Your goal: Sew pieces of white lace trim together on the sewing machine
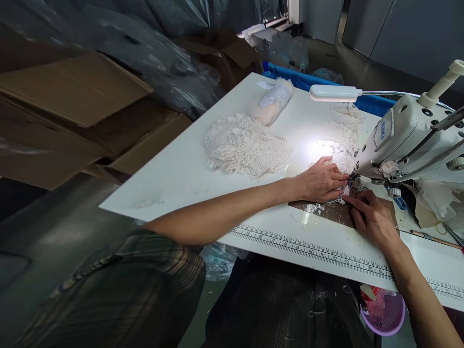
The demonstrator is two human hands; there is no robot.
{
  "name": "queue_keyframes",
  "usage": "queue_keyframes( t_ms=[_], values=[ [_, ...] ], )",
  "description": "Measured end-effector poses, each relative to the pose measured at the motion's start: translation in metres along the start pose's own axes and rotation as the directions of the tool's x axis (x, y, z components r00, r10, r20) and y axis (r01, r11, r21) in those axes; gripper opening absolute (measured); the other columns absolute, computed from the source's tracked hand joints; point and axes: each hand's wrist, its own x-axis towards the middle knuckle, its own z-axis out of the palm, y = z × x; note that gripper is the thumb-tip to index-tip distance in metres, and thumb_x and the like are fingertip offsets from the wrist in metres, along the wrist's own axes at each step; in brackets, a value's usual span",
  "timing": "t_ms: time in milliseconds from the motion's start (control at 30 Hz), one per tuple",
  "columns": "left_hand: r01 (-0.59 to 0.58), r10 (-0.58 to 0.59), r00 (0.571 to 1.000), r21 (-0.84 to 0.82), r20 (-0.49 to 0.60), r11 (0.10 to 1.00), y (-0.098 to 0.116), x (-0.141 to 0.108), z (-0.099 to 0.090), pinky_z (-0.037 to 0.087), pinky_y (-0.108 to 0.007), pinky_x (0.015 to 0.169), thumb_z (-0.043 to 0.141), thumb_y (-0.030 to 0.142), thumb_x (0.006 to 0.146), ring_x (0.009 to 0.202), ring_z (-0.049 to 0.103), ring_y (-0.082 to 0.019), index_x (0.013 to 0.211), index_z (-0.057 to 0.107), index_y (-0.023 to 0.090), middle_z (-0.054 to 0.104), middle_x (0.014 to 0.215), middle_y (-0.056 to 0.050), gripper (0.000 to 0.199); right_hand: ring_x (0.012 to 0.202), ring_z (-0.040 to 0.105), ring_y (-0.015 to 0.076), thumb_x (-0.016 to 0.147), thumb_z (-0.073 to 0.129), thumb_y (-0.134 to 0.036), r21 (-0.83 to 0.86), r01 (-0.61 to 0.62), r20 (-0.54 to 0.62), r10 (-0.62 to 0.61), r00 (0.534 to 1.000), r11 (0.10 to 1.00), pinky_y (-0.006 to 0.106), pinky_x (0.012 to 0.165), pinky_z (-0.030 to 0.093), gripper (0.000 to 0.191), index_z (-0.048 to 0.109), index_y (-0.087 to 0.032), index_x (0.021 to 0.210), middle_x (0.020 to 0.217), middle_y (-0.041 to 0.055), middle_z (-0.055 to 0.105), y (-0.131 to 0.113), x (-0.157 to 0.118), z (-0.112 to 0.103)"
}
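- The left hand [321, 181] lies palm down with its fingers extended, not clenched, pressing on the lace [335, 151] beside the needle area [352, 181] of the machine [393, 130].
- The right hand [375, 217] has bent fingers, with the index finger reaching to the near edge of the lace, close to the left fingertips; whether finger and thumb pinch it, I cannot tell.
- The lace sits at the needle area, partly hidden by the left hand, with more lace on the table [174, 169] beyond that hand.
- The machine's head stands right over the fingertips and hides part of the work.
- Under and beside the hands is a brown sheet [326, 210], with bits of thread on it.
- A lit lamp [335, 93] hangs above the far lace.
- Left of the lace are a lace pile [246, 145] and, touching it, a wrapped bundle [271, 100].
- A ruler strip [311, 250] runs along the near table edge.
- Right of the right hand lie a pencil [435, 239] and scissors [453, 235].
- A purple basket [389, 324] is below the table.
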Motion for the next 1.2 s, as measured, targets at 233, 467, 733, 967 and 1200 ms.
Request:
queue_keyframes(
  t_ms=[233,467,733,967,1200],
  values=[
    [-0.025,0.024,1.0,0.143,0.013,0.989,0.003,0.002,-0.005,0.032,-0.05,0.108,0.043,0.033,0.1,0.093,0.06,-0.022,0.109,0.069,0.018,0.069,0.111,-0.008,0.032,0.077,0.06,0.0158,0.092,0.045,-0.021,-0.01,-0.001,0.006,0.001,1.0,1.0,0.027,0.06,0.052,0.038,0.071,-0.028,0.118,0.098,0.008,0.06,0.0,0.0,0.0],
    [-0.018,0.013,0.999,0.146,0.032,0.989,0.003,0.002,-0.007,0.034,-0.052,0.106,0.04,0.032,0.101,0.09,0.06,-0.021,0.111,0.068,0.018,0.068,0.113,-0.007,0.032,0.076,0.059,0.0161,0.093,0.046,-0.021,-0.013,-0.004,0.038,0.004,0.999,1.0,0.026,0.056,0.049,0.037,0.07,-0.028,0.121,0.099,0.0089,0.059,-0.002,0.0,-0.002],
    [-0.019,0.027,0.997,0.111,-0.071,0.994,0.005,0.004,-0.002,0.038,-0.047,0.106,0.043,0.025,0.102,0.085,0.061,-0.016,0.095,0.069,0.021,0.072,0.103,-0.003,0.028,0.068,0.057,0.0153,0.092,0.042,-0.021,-0.077,-0.017,0.004,0.017,1.0,0.997,0.027,0.05,0.047,0.04,0.068,-0.026,0.122,0.098,0.0103,0.059,-0.002,0.001,0.002],
    [-0.024,0.031,0.998,0.122,-0.062,0.992,0.006,0.004,-0.004,0.037,-0.049,0.106,0.044,0.025,0.101,0.082,0.062,-0.016,0.094,0.071,0.022,0.073,0.104,-0.002,0.028,0.059,0.051,0.0129,0.091,0.042,-0.022,-0.108,-0.036,0.051,0.042,0.998,0.993,0.026,0.046,0.042,0.042,0.066,-0.022,0.126,0.095,0.011,0.06,0.001,0.007,0.001],
    [-0.005,0.013,0.999,0.18,-0.046,0.984,0.008,0.004,0.001,0.041,-0.042,0.095,0.04,0.025,0.101,0.083,0.061,-0.017,0.102,0.07,0.018,0.071,0.107,-0.005,0.031,0.063,0.055,0.0155,0.092,0.041,-0.023,-0.063,-0.093,0.073,0.097,0.993,0.994,0.027,0.051,0.046,0.043,0.064,-0.022,0.13,0.098,0.012,0.062,0.002,0.009,0.003]
  ],
)
